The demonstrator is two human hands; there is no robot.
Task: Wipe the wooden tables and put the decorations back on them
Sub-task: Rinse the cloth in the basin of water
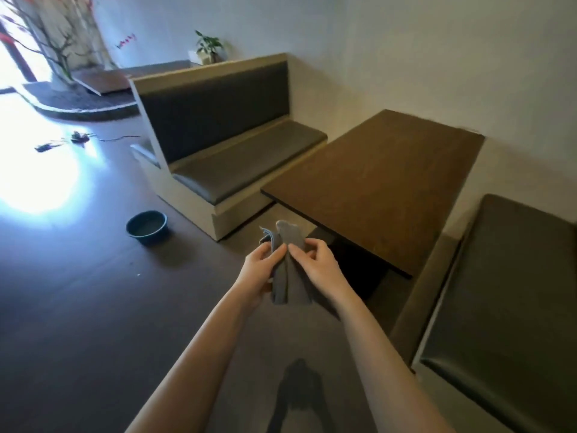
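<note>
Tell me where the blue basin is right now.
In the head view the basin sits on the floor at left, just off the near corner of the bench, left of the cloth held in both hands.

— Where's the cloth?

— The grey cloth is off the tables, held up in the air over the floor, bunched and hanging in folds, with a lighter edge showing at its top left

— And the wooden table?

— The dark brown wooden table stands against the wall, its rectangular top flat and bare. A second wooden table sits further back at the left

— The decorations?

— A small potted plant stands upright on the ledge behind the bench backrest, beside a pale box
</note>
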